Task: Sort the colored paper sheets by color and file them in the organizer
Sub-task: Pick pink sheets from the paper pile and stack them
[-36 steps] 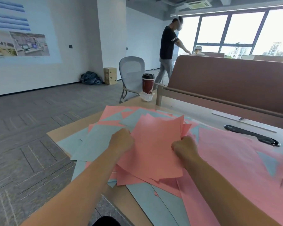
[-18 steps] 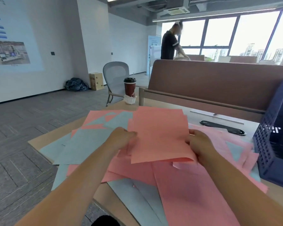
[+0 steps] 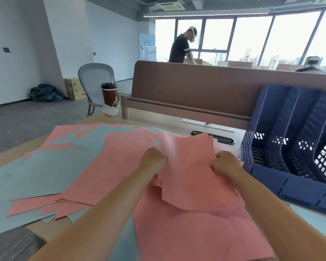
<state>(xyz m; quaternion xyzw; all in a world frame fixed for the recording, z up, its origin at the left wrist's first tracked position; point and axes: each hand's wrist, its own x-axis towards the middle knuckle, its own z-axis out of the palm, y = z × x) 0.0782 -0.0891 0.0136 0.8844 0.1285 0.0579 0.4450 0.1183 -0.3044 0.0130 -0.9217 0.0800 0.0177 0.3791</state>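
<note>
1. Nearest: loose pink sheets [image 3: 196, 238] cover the near-centre of the table [image 3: 43, 232] and run out the bottom of view. Bare wood shows only at the near-left corner, w/ floor right beside it.
2. Both forearms come in from the near edge. Left hand [image 3: 153, 161] is curled, pinching the left edge of a held pink stack [image 3: 186, 166]. Right hand [image 3: 225, 163] is curled on its right edge. The stack is up off the pile, its far edge raised and its near edge sagging in a curve.
3. Just right of the right hand is the dark-blue mesh organizer [image 3: 294, 147], w/ upright slots side by side, standing on the table's right side. Its near-left corner is close to the stack's right edge (tight there).
4. Left of the left hand: blue-grey sheets [image 3: 45, 172] fanned and overlapping w/ more pink. The outermost ones appear to hang past the table's left edge.
5. Farther: a black oval insert [image 3: 222, 139] in the tabletop shows just past the stack's top edge. A dark-red coffee cup [image 3: 109, 95] w/ black lid sits at the far-left corner, w/ sth white and crumpled at its base. A brown divider panel [image 3: 196, 87] walls off the far edge.
6. Beyond: a grey mesh chair [image 3: 96, 76] behind the cup, open carpeted floor to the left, and a cardboard box [image 3: 72, 88] and dark bag [image 3: 45, 94] by the wall. A standing person [image 3: 181, 48] in a dark shirt is near the windows.
</note>
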